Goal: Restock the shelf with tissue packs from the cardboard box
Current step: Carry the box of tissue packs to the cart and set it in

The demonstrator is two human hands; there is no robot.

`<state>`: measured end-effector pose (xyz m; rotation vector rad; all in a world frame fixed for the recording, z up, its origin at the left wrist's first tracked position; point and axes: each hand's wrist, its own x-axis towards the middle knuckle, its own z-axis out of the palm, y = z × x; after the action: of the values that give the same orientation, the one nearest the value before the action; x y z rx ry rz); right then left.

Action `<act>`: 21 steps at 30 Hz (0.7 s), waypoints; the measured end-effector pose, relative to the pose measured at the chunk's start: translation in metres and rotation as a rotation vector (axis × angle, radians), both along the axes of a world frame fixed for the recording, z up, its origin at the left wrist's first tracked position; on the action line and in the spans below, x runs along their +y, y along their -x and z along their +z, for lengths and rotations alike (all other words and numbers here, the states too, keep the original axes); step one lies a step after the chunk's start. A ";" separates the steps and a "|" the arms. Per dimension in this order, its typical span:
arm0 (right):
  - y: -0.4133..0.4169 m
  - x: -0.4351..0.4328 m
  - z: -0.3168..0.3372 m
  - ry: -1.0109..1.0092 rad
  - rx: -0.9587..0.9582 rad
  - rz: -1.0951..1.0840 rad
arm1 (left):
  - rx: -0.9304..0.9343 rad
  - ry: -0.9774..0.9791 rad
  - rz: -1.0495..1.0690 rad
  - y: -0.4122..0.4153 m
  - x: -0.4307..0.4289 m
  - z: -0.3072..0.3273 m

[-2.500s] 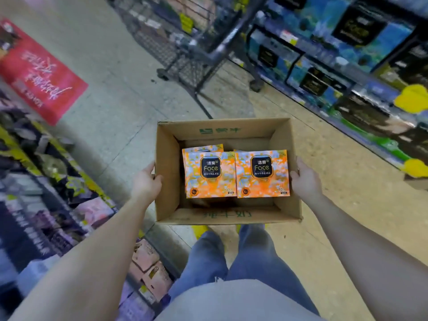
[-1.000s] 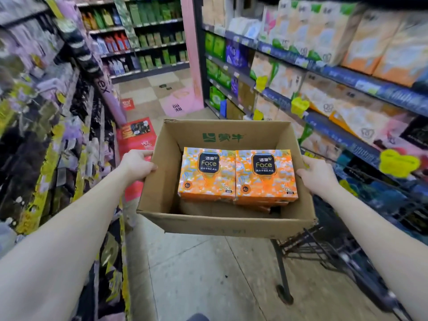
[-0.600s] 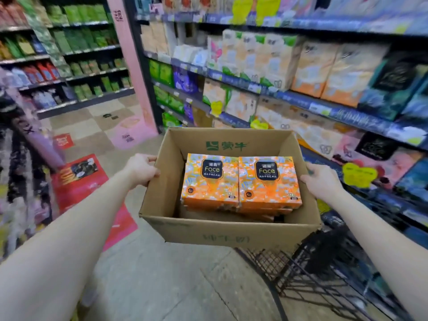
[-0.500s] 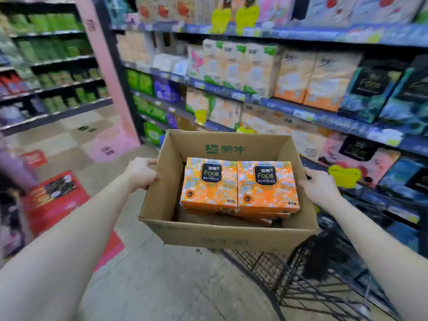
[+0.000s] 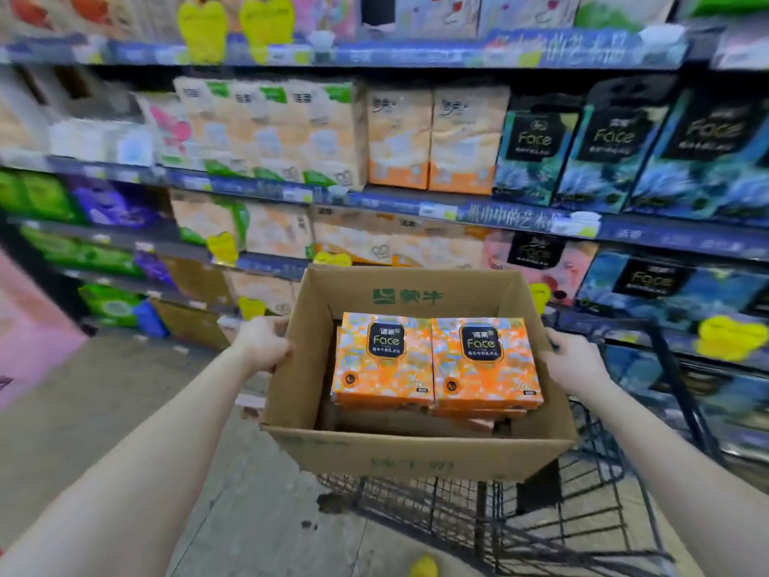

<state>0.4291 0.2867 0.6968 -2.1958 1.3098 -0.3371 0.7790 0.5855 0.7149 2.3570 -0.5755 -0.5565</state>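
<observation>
I hold an open cardboard box [image 5: 416, 456] in the air at chest height, facing the shelf [image 5: 416, 206]. My left hand [image 5: 262, 343] grips its left wall and my right hand [image 5: 576, 362] grips its right wall. Inside lie orange "Face" tissue packs, one on the left [image 5: 383, 360] and one on the right [image 5: 484, 364], side by side on top of others beneath them. The shelf rows ahead carry tissue packs in orange, white, green and dark blue wrapping.
A black wire shopping cart [image 5: 561, 514] stands just below and to the right of the box, against the shelf. Yellow price tags [image 5: 728, 337] stick out from the shelf edges. Grey floor [image 5: 104, 410] opens to the left, with a pink pillar base at far left.
I lifted the box from low over the floor and turned right with it; the view swung from the aisle to face the tissue shelf squarely. Both hands kept their grip on the box.
</observation>
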 end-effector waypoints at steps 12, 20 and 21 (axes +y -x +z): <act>-0.012 -0.059 -0.134 -0.169 0.127 -0.180 | -0.019 -0.276 -0.185 -0.058 -0.110 -0.123; -0.014 -0.054 -0.208 -0.309 0.205 -0.294 | 0.015 -0.381 -0.333 -0.075 -0.134 -0.195; -0.015 -0.053 -0.215 -0.308 0.202 -0.310 | 0.015 -0.398 -0.340 -0.078 -0.137 -0.204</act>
<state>0.4440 0.2334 0.4813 -1.8075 1.6933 -0.0214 0.8568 0.4485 0.5109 2.6355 -0.9419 -0.9111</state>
